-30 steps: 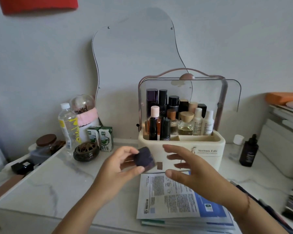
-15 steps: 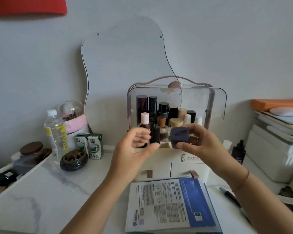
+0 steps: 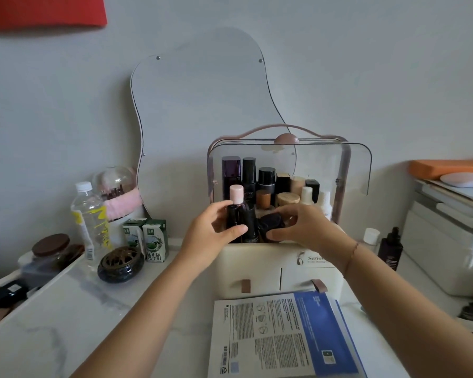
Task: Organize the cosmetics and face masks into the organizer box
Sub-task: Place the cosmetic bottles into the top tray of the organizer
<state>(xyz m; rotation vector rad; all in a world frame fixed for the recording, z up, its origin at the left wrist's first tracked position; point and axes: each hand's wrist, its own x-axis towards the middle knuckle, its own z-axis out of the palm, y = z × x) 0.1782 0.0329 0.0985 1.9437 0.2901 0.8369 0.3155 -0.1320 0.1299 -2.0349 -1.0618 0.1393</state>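
Observation:
The cream organizer box (image 3: 260, 261) stands mid-table with its clear lid (image 3: 358, 170) raised and several bottles upright inside. My right hand (image 3: 306, 227) is shut on a small dark purple compact (image 3: 271, 223), held low in the box's front row. My left hand (image 3: 213, 233) grips a black bottle (image 3: 232, 216) at the front left of the box, thumb in front and fingers behind. A stack of face mask packs (image 3: 284, 336) lies flat on the table in front of the box's two drawers.
Left of the box stand a water bottle (image 3: 89, 214), two milk cartons (image 3: 145, 238) and a dark incense burner (image 3: 120, 264). A dark dropper bottle (image 3: 391, 249) and a white-capped bottle (image 3: 370, 237) stand right of it. A wavy mirror (image 3: 202, 118) leans behind.
The compact passed from my left hand to my right, then went up and down into the box's front row. My left hand moved onto the black bottle.

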